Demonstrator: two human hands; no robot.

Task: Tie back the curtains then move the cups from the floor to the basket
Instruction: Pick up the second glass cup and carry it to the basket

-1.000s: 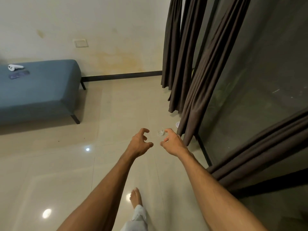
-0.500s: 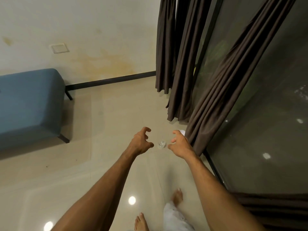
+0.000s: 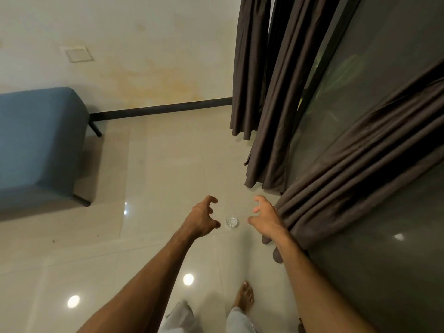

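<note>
A small clear cup (image 3: 231,222) stands on the glossy tiled floor (image 3: 153,188), seen from above. My left hand (image 3: 203,218) hovers just to its left, fingers curled and apart, holding nothing. My right hand (image 3: 265,218) hovers to the cup's right, fingers spread, empty, close to the folds of a dark brown curtain (image 3: 348,188) that slants across the glass door. Two more dark curtain panels (image 3: 269,104) hang farther back. No basket is in view.
A blue upholstered bench (image 3: 38,145) on black legs stands at the left against the cream wall (image 3: 144,44). A large glass door (image 3: 396,260) fills the right side. My bare foot (image 3: 245,294) and light trouser legs show at the bottom.
I have stepped closer to the cup and curtains. The hands have spread apart on either side of the cup. The white cup seen earlier beside the curtain is now hidden.
</note>
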